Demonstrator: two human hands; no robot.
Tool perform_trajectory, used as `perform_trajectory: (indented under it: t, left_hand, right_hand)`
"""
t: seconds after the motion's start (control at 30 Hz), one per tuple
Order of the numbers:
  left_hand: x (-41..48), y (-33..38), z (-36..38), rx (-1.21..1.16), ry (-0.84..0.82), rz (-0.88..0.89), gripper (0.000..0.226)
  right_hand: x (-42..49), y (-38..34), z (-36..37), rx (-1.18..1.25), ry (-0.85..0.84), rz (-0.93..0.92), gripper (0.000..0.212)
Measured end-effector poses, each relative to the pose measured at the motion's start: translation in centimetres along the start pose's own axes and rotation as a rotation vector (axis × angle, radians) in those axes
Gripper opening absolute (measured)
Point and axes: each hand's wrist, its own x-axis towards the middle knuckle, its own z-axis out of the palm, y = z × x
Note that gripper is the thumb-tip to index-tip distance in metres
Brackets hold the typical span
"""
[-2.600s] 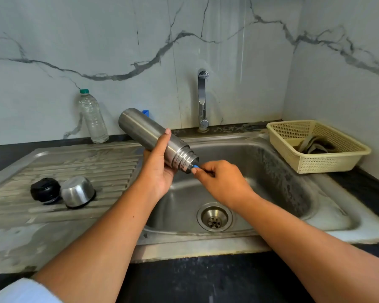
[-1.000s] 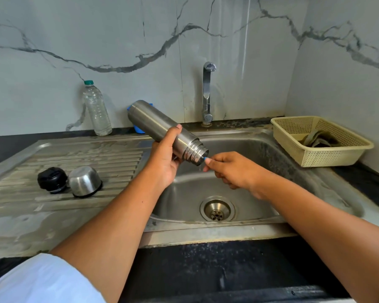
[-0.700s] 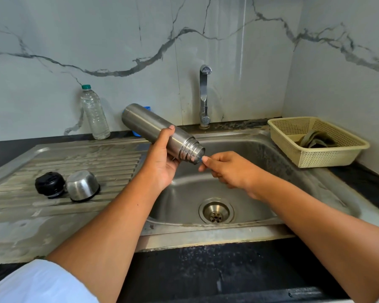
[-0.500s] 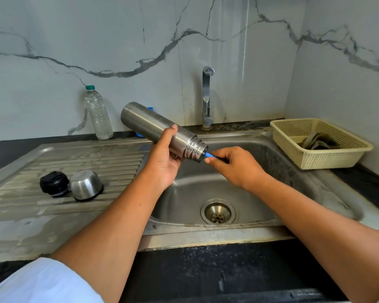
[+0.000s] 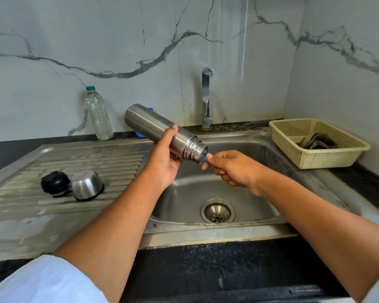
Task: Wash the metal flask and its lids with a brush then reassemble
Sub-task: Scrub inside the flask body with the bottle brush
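My left hand [image 5: 165, 160] grips the steel flask [image 5: 153, 127] around its middle, held almost level above the sink basin [image 5: 184, 200] with its threaded mouth pointing right and slightly down. My right hand [image 5: 232, 168] pinches the blue handle of a brush [image 5: 205, 158] right at the flask's mouth; the bristle end is hidden inside the flask. On the draining board [image 5: 64, 162] to the left lie the black inner lid [image 5: 54, 183] and, touching it, the steel cup lid [image 5: 86, 185] turned mouth down.
A tap [image 5: 206, 96] stands behind the basin, with no water seen running. A clear plastic bottle [image 5: 98, 113] stands by the wall at the left. A blue object [image 5: 140, 134] peeks out behind the flask. A cream plastic basket [image 5: 317, 142] holding dark cloth sits at the right.
My right hand has shifted back and forth along the flask's axis, the blue brush handle showing more, then less. The flask stays in my left hand; the lids have not moved.
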Motion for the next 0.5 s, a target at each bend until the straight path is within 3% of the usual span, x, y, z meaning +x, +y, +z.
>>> perform_trajectory:
  t: [0.17,0.33,0.4,0.5]
  left_hand:
    - [0.09,0.00,-0.02,-0.020,-0.011,0.000,0.055]
    - [0.16,-0.10,0.00,-0.015,-0.028,-0.003,0.054]
    - [0.24,-0.15,-0.08,-0.011,-0.021,-0.002,0.055]
    - [0.24,-0.17,-0.13,-0.003,-0.012,-0.010,0.054]
  right_hand:
    - [0.58,0.35,-0.13,-0.265,0.165,-0.167,0.017]
    - [0.62,0.41,-0.36,-0.385,0.253,-0.205,0.016]
    - [0.53,0.20,-0.28,-0.365,0.218,-0.176,0.023]
    - [0.26,0.04,0.07,-0.123,0.069,-0.031,0.039]
